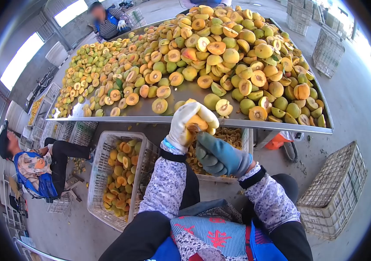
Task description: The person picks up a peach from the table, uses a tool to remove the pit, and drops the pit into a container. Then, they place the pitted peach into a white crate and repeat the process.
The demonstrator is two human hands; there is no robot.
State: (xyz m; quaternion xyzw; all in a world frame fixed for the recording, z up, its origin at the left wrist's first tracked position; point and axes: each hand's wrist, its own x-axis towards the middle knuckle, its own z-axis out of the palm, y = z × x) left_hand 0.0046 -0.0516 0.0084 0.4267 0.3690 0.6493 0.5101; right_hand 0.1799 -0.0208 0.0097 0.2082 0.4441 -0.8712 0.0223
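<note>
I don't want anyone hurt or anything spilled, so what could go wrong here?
The right hand is right up against the left hand, so a slip might hurt it. The piece of fruit they're working on might drop into the crate below. And some of the heap sits near the front edge of the table, so pieces could roll off if bumped.

red characters (217, 238) across the striped blue cloth (237, 235), too unclear to read

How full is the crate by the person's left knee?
Partly full: fruit lies inside the crate, with bare inner wall showing above it on the left. I cannot tell how deep the fruit goes.
</note>
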